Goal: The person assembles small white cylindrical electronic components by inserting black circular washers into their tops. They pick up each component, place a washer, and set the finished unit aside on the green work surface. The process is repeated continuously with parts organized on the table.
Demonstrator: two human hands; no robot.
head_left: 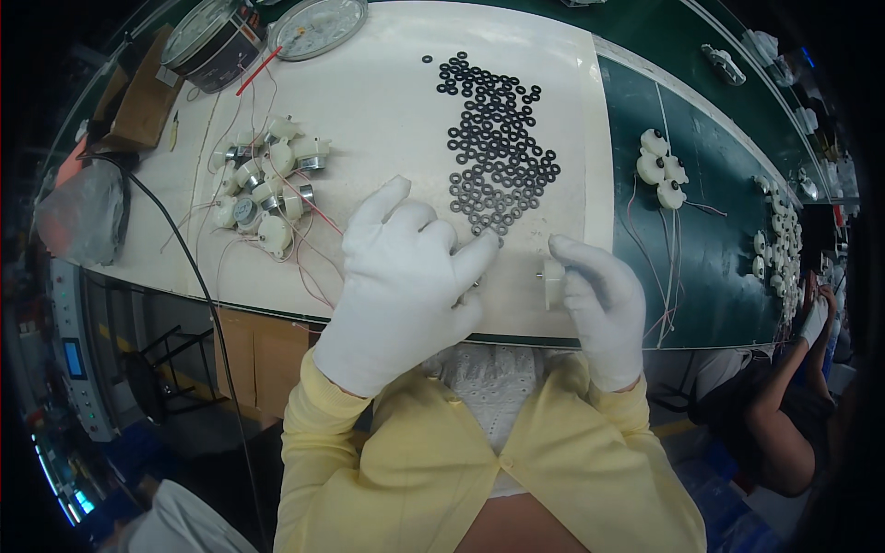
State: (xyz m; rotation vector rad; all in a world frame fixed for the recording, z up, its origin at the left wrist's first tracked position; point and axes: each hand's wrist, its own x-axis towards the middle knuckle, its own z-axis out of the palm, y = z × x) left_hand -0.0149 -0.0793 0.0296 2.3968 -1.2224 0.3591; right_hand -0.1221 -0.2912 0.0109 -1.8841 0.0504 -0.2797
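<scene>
My right hand (608, 300), in a white glove, is closed round a small cream-white motor unit (553, 284) with a short pin pointing left, above the table's near edge. Left of it is my gloved left hand (401, 276), its index finger and thumb bent toward each other. Something small and dark shows between them, too hidden to name. The index fingertip is near the lower end of a spread of black and grey rings (498, 147). To the left of my left hand lies a heap of white and metal motor units (267, 189) with thin pink and white wires.
Several white units (661, 170) lie on the green mat (636, 240) at right, with more (779, 244) farther right. At the back left stand a large tin (210, 46), a round lid (320, 28) and a cardboard box (138, 101). A black cable (175, 226) hangs over the left edge. Another person's arm (784, 405) shows at right.
</scene>
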